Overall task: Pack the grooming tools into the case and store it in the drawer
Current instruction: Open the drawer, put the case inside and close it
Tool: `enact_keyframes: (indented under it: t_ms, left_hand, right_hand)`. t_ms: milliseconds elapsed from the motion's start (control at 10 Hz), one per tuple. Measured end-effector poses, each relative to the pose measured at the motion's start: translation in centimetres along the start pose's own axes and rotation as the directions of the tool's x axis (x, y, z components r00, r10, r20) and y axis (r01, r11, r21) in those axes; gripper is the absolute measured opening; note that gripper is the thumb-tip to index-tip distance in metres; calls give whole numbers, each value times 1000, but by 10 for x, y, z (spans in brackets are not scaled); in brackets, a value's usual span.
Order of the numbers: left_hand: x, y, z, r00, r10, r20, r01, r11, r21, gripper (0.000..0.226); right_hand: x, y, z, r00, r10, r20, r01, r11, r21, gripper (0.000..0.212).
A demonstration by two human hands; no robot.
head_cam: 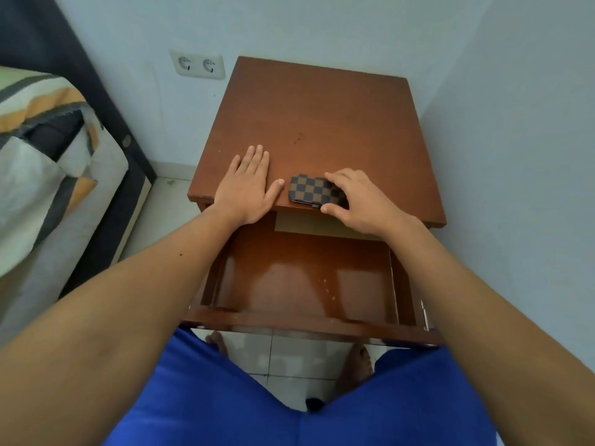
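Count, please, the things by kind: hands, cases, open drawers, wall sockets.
Hands: 2, left hand and right hand
Checkered case: 1
Open drawer: 1
Wall sockets: 2
Total: 6

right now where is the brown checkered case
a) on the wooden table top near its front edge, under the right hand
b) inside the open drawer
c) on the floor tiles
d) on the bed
a: the brown checkered case lies on the wooden table top at its front edge, with the right hand gripping it, while the open wooden drawer below holds nothing visible.
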State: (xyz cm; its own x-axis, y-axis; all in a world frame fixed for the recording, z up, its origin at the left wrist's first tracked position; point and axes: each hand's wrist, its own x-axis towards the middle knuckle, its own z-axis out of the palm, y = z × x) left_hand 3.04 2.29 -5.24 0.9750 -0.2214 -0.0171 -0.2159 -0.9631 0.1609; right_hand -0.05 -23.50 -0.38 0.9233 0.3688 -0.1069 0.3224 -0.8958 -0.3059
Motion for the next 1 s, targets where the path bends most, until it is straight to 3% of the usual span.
enact_keyframes:
  t_ms: [200, 400, 600, 1000]
  left_hand:
    - [-1, -2, -2, 1000, 16, -8, -16, 999, 39, 81]
    - [1, 0, -1, 1000, 11, -3, -11, 999, 51, 81]
    - [0, 1, -2, 1000, 11, -10, -10, 998, 58, 81]
    - [0, 2, -3, 1000, 8, -6, -8, 998, 64, 81]
  right_hand:
    - [-3, -4, -13, 999, -29, -26, 29, 1000, -10, 71]
    - [-51, -12, 18, 989, -147, -19, 148, 981, 125, 66]
    - [-56, -5, 91, 969, -64, 239, 49, 997, 67, 74]
    - [-42, 4, 129, 953, -16, 302, 19, 1000, -8, 75]
